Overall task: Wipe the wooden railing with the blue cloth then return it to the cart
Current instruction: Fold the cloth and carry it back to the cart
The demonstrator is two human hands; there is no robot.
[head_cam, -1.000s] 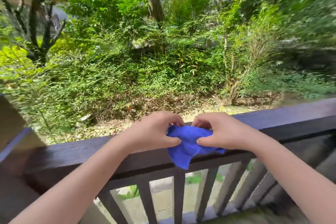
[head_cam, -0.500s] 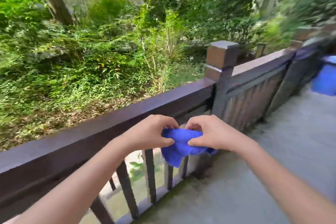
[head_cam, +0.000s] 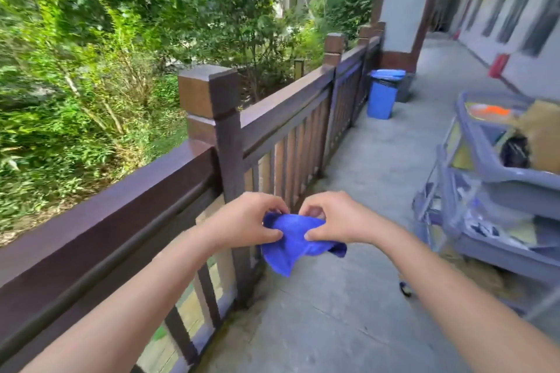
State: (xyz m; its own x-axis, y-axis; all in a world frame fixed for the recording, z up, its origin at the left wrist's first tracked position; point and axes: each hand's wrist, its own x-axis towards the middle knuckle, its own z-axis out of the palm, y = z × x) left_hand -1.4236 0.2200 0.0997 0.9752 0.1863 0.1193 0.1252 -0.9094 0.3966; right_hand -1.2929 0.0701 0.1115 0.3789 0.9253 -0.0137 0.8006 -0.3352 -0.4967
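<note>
a: where's the blue cloth (head_cam: pixel 292 241)?
b: bunched in the air between left hand (head_cam: pixel 247 222) and right hand (head_cam: pixel 336 221), both pinching it, beside the wooden railing (head_cam: pixel 127 200).
a: next?
b: likely keep it gathered and carry it right to the cart (head_cam: pixel 497 179).

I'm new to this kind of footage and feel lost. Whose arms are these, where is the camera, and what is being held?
There is no machine here. A person wears a camera on the head, looking forward and down, so you see their own bare arms. The left hand and right hand both pinch a crumpled blue cloth in the air above the concrete walkway. The dark brown wooden railing runs along the left. A grey multi-shelf cart loaded with supplies stands on the right, and a blue plastic bin sits further along.
</note>
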